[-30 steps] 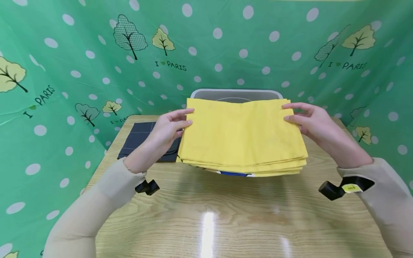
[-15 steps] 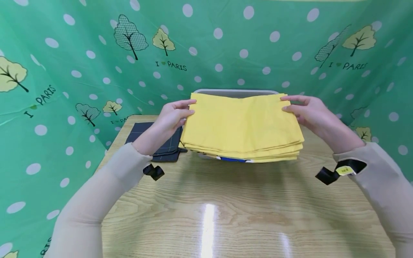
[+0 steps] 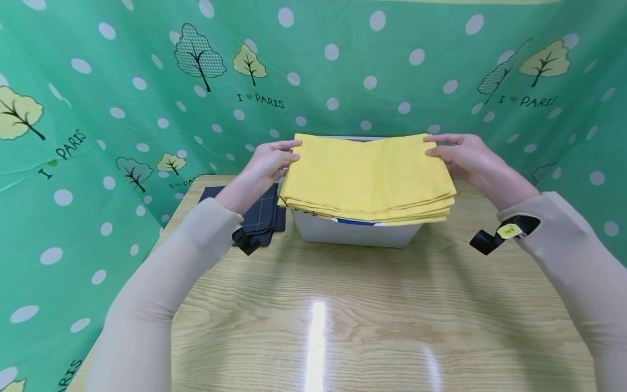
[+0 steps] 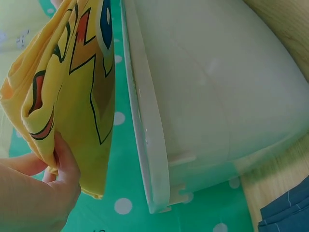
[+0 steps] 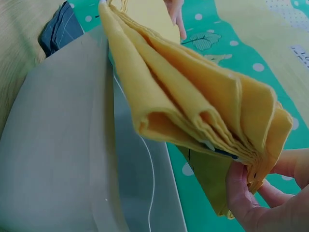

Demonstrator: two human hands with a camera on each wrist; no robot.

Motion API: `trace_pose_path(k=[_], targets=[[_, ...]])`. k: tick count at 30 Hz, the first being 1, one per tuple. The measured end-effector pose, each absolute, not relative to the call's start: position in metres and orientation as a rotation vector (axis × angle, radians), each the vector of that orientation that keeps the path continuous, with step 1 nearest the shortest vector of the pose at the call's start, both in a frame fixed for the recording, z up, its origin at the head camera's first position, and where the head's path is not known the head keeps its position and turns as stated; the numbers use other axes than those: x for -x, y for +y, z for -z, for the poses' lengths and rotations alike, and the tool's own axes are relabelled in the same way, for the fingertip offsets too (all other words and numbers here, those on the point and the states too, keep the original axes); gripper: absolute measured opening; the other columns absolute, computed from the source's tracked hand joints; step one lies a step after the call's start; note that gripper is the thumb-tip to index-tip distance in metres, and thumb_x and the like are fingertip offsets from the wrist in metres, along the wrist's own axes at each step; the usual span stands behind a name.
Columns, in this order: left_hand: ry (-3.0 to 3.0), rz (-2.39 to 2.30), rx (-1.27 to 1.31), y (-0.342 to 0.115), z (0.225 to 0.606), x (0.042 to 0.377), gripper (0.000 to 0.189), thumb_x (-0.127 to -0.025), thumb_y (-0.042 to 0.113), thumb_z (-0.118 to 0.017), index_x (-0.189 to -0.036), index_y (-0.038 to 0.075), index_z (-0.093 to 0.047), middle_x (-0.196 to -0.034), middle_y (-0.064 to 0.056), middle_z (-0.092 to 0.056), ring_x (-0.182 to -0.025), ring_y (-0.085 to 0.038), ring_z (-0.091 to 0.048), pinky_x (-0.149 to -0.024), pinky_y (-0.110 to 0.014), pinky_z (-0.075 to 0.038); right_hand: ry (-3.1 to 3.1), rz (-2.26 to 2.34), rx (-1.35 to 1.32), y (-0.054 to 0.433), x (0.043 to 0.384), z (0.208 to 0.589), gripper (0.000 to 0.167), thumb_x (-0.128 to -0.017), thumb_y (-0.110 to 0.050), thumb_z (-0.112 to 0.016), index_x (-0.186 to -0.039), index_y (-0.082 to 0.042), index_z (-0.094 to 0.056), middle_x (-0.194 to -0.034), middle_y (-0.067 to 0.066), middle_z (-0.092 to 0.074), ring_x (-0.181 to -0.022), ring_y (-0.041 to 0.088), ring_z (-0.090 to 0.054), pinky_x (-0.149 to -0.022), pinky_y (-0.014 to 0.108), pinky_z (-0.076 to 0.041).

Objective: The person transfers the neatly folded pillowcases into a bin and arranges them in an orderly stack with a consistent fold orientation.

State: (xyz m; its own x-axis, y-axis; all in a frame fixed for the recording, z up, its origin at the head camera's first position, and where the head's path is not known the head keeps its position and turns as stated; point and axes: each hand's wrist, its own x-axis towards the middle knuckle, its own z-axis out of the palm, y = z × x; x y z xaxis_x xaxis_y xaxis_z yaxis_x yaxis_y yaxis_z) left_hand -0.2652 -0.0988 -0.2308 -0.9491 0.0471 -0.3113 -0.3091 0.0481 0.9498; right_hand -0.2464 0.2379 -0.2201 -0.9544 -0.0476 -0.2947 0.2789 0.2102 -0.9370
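A folded yellow cloth (image 3: 367, 174) with several layers and a printed pattern on its underside hangs over a pale plastic bin (image 3: 352, 234). My left hand (image 3: 266, 163) pinches its left edge between thumb and fingers; the left wrist view shows the grip on the cloth (image 4: 96, 159) beside the bin's rim (image 4: 149, 116). At the opposite edge, my right hand (image 3: 462, 152) pinches the gathered layers. From the right wrist, the cloth's folds (image 5: 193, 87) fan out over the bin's opening, with its grey interior (image 5: 137, 183) partly visible.
Dark navy folded cloth (image 3: 262, 215) with thin light lines lies on the wooden table (image 3: 372, 305), left of the bin. A green dotted curtain (image 3: 343, 65) printed with trees hangs behind and along both sides.
Both hands have carried the yellow cloth forward, away from me, so it covers more of the bin's opening. The bin's front wall and more of the navy cloth's right part now show.
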Motion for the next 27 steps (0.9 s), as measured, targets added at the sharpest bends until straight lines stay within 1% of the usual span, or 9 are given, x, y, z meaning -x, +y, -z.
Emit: trace_pose_path(k=[5, 8, 10, 12, 15, 17, 22, 24, 27], targets=[[2.047, -2.001, 0.313, -0.096, 0.231, 0.274, 0.037, -0.085, 0.004, -0.056, -0.118, 0.02, -0.058, -0.119, 0.0, -0.053, -0.081, -0.011, -0.058, -0.064, -0.02, -0.048, 2.21, 1.824, -0.26, 0.239, 0.256, 0.218, 0.058, -0.082, -0.016, -0.063, -0.135, -0.012, -0.038, -0.111, 0.0, -0.051, -0.074, 0.003, -0.061, -0.067, 0.021, -0.051], [2.029, -2.013, 0.328, -0.094, 0.231, 0.279, 0.037, -0.085, 0.003, -0.056, -0.118, 0.02, -0.058, -0.119, -0.001, -0.054, -0.087, -0.013, -0.059, -0.07, -0.023, -0.049, 2.197, 1.833, -0.294, 0.239, 0.261, 0.217, 0.057, -0.082, -0.014, -0.063, -0.134, -0.012, -0.039, -0.105, -0.002, -0.053, -0.072, 0.004, -0.061, -0.066, 0.021, -0.051], [2.021, -2.017, 0.331, -0.093, 0.232, 0.282, 0.038, -0.085, 0.003, -0.055, -0.119, 0.019, -0.057, -0.12, -0.002, -0.053, -0.091, -0.015, -0.058, -0.074, -0.025, -0.048, 2.189, 1.838, -0.309, 0.239, 0.264, 0.217, 0.057, -0.082, -0.013, -0.063, -0.133, -0.012, -0.039, -0.105, -0.002, -0.053, -0.071, 0.004, -0.062, -0.066, 0.021, -0.051], [2.011, -2.023, 0.335, -0.092, 0.233, 0.285, 0.038, -0.086, 0.002, -0.055, -0.12, 0.018, -0.056, -0.121, -0.003, -0.053, -0.096, -0.016, -0.058, -0.079, -0.027, -0.048, 2.184, 1.843, -0.313, 0.239, 0.267, 0.217, 0.056, -0.082, -0.012, -0.062, -0.133, -0.011, -0.039, -0.112, 0.0, -0.051, -0.071, 0.004, -0.062, -0.066, 0.021, -0.051], [2.022, -2.015, 0.345, -0.09, 0.233, 0.289, 0.039, -0.086, 0.001, -0.054, -0.121, 0.018, -0.056, -0.122, -0.003, -0.052, -0.098, -0.016, -0.057, -0.082, -0.027, -0.047, 2.192, 1.838, -0.325, 0.239, 0.271, 0.217, 0.056, -0.082, -0.012, -0.062, -0.133, -0.011, -0.04, -0.124, 0.004, -0.045, -0.07, 0.004, -0.061, -0.066, 0.02, -0.051], [2.032, -2.01, 0.354, -0.09, 0.234, 0.293, 0.039, -0.086, 0.001, -0.054, -0.121, 0.018, -0.056, -0.123, -0.002, -0.051, -0.098, -0.016, -0.057, -0.082, -0.027, -0.047, 2.205, 1.829, -0.341, 0.239, 0.274, 0.216, 0.056, -0.081, -0.012, -0.063, -0.133, -0.012, -0.04, -0.125, 0.004, -0.044, -0.069, 0.003, -0.061, -0.066, 0.02, -0.051], [2.072, -1.994, 0.402, -0.09, 0.235, 0.3, 0.037, -0.085, 0.002, -0.055, -0.118, 0.02, -0.058, -0.123, -0.001, -0.051, -0.09, -0.013, -0.058, -0.074, -0.023, -0.047, 2.241, 1.797, -0.396, 0.238, 0.282, 0.217, 0.054, -0.082, -0.012, -0.062, -0.132, -0.012, -0.042, -0.105, -0.001, -0.053, -0.066, 0.003, -0.061, -0.065, 0.019, -0.051], [2.085, -1.987, 0.426, -0.09, 0.236, 0.302, 0.036, -0.085, 0.003, -0.056, -0.117, 0.02, -0.059, -0.12, -0.001, -0.053, -0.082, -0.012, -0.058, -0.068, -0.022, -0.047, 2.251, 1.782, -0.41, 0.238, 0.285, 0.217, 0.053, -0.083, -0.011, -0.061, -0.132, -0.013, -0.042, -0.103, -0.002, -0.053, -0.065, 0.003, -0.06, -0.064, 0.019, -0.05], [2.107, -1.977, 0.445, -0.09, 0.238, 0.306, 0.036, -0.084, 0.003, -0.057, -0.115, 0.021, -0.061, -0.116, -0.001, -0.056, -0.07, -0.009, -0.057, -0.058, -0.019, -0.045, 2.258, 1.769, -0.428, 0.237, 0.289, 0.219, 0.052, -0.084, -0.011, -0.06, -0.132, -0.013, -0.042, -0.108, -0.001, -0.051, -0.065, 0.002, -0.059, -0.064, 0.018, -0.05]])
